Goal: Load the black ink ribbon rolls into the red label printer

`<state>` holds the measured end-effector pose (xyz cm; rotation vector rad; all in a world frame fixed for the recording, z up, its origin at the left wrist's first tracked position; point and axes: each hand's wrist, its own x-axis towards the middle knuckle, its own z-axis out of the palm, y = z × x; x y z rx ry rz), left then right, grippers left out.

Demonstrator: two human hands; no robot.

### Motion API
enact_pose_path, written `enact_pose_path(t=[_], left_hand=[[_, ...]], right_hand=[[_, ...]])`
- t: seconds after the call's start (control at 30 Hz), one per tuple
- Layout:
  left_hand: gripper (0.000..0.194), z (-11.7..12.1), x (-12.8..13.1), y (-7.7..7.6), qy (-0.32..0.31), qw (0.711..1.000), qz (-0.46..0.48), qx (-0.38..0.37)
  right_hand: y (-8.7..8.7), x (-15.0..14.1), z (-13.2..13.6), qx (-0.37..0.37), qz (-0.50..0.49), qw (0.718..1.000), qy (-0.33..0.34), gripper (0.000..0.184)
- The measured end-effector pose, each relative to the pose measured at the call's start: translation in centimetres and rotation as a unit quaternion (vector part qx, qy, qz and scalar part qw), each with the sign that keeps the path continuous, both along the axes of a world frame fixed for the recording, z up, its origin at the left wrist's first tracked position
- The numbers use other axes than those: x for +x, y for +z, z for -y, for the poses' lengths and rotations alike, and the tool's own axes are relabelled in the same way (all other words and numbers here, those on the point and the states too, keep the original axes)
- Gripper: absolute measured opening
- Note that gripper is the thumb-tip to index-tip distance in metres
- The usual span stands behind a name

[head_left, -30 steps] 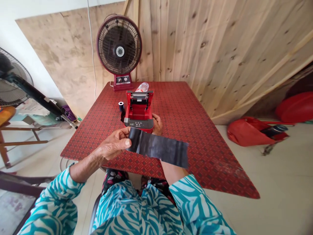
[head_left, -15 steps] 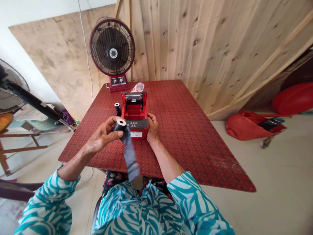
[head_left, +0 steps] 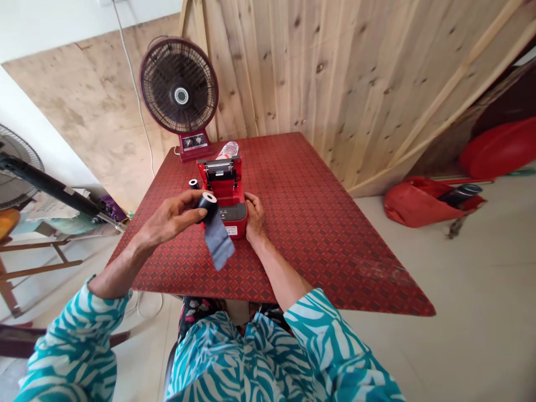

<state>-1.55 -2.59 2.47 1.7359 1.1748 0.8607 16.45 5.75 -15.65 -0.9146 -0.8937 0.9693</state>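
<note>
Between the thumb and fingers of my left hand [head_left: 178, 215] is a dark paper roll [head_left: 208, 207] with a white core end. A loose strip of dark grey paper hangs from it over the front of a red and black label printer [head_left: 235, 226]. The printer sits on the table with its lid [head_left: 220, 170] tipped up and its red inner bay showing. My right hand [head_left: 255, 218] grips the printer's right side, fingers partly hidden behind it. A second dark roll [head_left: 194, 183] stands just left of the printer, partly covered by my left hand.
The table [head_left: 314, 240] has a red patterned cover. Behind the printer lies a clear plastic bottle [head_left: 228, 149], and a dark red fan [head_left: 180, 95] stands at the back left. A standing fan [head_left: 54, 181] leans in from the left. A red bag [head_left: 410, 204] lies on the floor at right.
The paper roll in my left hand has shifted slightly up and its hanging strip is now shorter or folded higher. My right hand stays on the printer. The camera view has turned a little.
</note>
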Motion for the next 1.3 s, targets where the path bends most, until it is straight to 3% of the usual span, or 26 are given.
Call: enact_pose_path(t=[0.1,0.2,0.37,0.5,0.6,0.7,0.77,0.83,0.93,1.1,1.3], left_hand=[[0.039,-2.8,1.4,0.6,-0.027,0.993,-0.110,0.044],[0.035,-5.8,2.5,-0.1,-0.050,0.969,-0.227,0.081],[0.037,-9.0,3.6,-1.6,-0.068,0.900,-0.410,0.133],[0.038,-10.4,4.4,-2.3,-0.084,0.841,-0.520,0.123],[0.036,-11.8,5.1,-2.9,-0.108,0.821,-0.552,0.099],[0.032,-12.8,5.3,-3.2,-0.146,0.827,-0.537,0.082],[0.029,-12.7,4.9,-2.9,-0.164,0.849,-0.496,0.078],[0.027,-11.6,4.0,-2.5,-0.158,0.884,-0.430,0.092],[0.033,-8.6,2.5,-2.1,-0.100,0.926,-0.340,0.132],[0.041,-4.6,1.1,-3.3,-0.090,0.938,-0.281,0.182],[0.030,-4.9,1.1,-5.0,-0.045,0.945,-0.232,0.228]], right_hand=[[0.1,0.0,0.0,-0.008,-0.016,1.000,-0.012,0.030],[0.4,-0.1,0.2,-0.011,-0.022,1.000,-0.018,0.028],[0.6,-0.4,0.2,-0.017,-0.030,0.999,-0.027,0.027],[0.3,-0.5,-0.2,-0.022,-0.037,0.999,-0.025,0.026],[0.2,-0.5,-0.4,-0.023,-0.041,0.999,-0.027,0.026],[0.4,-0.5,-0.3,-0.025,-0.039,0.999,-0.027,0.027],[0.6,-0.5,-0.1,-0.027,-0.037,0.999,-0.025,0.028],[0.9,-0.4,0.1,-0.030,-0.033,0.999,-0.025,0.029],[1.1,-0.4,0.3,-0.035,-0.027,0.999,-0.025,0.029],[0.8,-0.3,0.0,-0.024,-0.029,0.999,-0.020,0.029],[0.7,-0.1,0.1,-0.029,-0.013,0.999,-0.015,0.032]])
